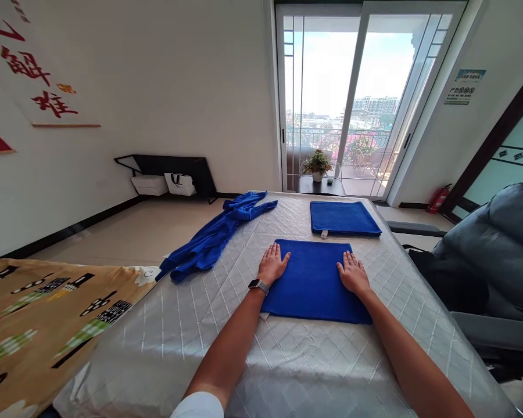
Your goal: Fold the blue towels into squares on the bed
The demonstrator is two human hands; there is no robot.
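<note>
A blue towel point(316, 284), folded into a flat rectangle, lies on the silver quilted cover point(192, 337) in front of me. My left hand point(273, 264) rests open and flat on its left edge, a watch on the wrist. On its right edge, my right hand point(353, 273) also lies flat with fingers stretched out. Just beyond is a second folded blue towel point(344, 218) with a small white tag on its near edge. To the left, more blue cloth point(218, 232) lies loose and crumpled; whether it is one piece or several I cannot tell.
A patterned tan blanket point(47, 331) adjoins the covered surface on the left. At right stands a dark padded armchair point(497, 249). Behind are a small table with a potted plant point(317, 164), sliding glass doors, a black shelf point(174, 165) and a fire extinguisher point(439, 198).
</note>
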